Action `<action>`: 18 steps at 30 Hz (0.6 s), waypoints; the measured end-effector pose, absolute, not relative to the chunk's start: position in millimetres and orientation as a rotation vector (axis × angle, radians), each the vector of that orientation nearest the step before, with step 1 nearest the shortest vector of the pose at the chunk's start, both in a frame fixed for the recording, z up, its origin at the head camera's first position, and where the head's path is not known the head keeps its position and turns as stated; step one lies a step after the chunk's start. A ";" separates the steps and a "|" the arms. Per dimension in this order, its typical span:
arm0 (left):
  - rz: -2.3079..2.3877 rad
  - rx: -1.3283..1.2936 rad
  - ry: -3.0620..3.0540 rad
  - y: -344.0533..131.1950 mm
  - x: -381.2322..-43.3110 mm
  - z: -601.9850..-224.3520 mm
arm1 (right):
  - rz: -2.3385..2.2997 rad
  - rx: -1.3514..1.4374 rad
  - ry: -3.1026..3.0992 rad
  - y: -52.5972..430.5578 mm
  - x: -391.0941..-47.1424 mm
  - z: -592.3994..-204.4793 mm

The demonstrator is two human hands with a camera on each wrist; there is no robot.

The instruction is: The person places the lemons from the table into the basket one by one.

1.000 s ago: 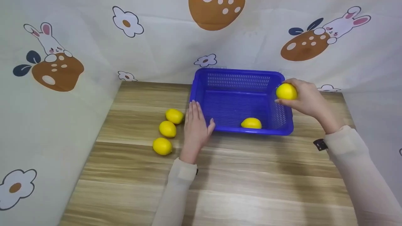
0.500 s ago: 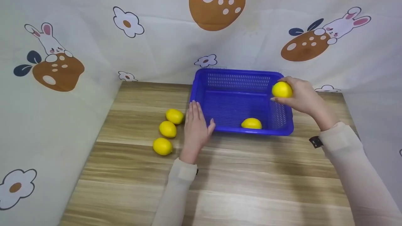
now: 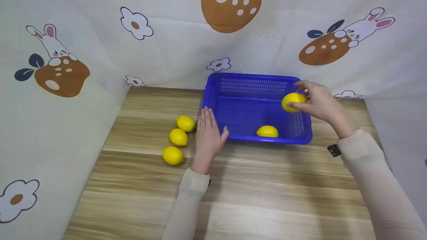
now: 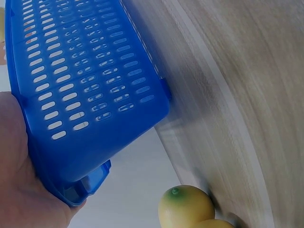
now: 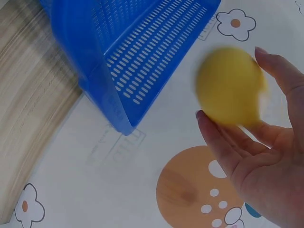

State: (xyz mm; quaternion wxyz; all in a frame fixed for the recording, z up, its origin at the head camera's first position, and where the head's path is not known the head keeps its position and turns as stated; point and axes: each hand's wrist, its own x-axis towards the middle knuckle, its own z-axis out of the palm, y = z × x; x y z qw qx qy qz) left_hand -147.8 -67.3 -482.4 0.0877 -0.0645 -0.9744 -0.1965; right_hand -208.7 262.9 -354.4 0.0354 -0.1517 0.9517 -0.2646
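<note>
My left hand (image 3: 209, 136) lies with straight fingers along the left rim of a blue plastic basket (image 3: 252, 137). One lemon (image 3: 267, 131) rests inside, near the front wall. Over the basket's right end, my right hand (image 3: 322, 101) has its thumb and fingers spread around a second lemon (image 3: 292, 101). That lemon (image 5: 230, 85) is blurred in the right wrist view, coming away from the parted fingertips. The left wrist view shows the slotted wall of the basket (image 4: 85, 61) beside the left hand (image 4: 28, 185).
Left of the basket, three lemons sit in a slanting row on the wood-grain table (image 3: 260, 193): a far lemon (image 3: 185, 123), a middle lemon (image 3: 178, 137) and a near lemon (image 3: 172, 155). A printed cloth (image 3: 173, 46) hangs behind and at both sides.
My right hand has shifted slightly left over the basket, and its fingers have parted from the lemon, which has dropped lower and further left. The left hand has stayed in place.
</note>
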 end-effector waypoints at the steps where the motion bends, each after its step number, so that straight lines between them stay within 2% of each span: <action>1: -0.582 -0.193 -2.900 -67.4 -147.8 -482.4 | -0.822 -0.449 2.911 263.2 -208.4 -353.9; 18: -0.569 -0.193 -2.901 -66.5 -148.3 -482.4 | -0.765 -0.393 2.901 270.0 -201.1 -359.8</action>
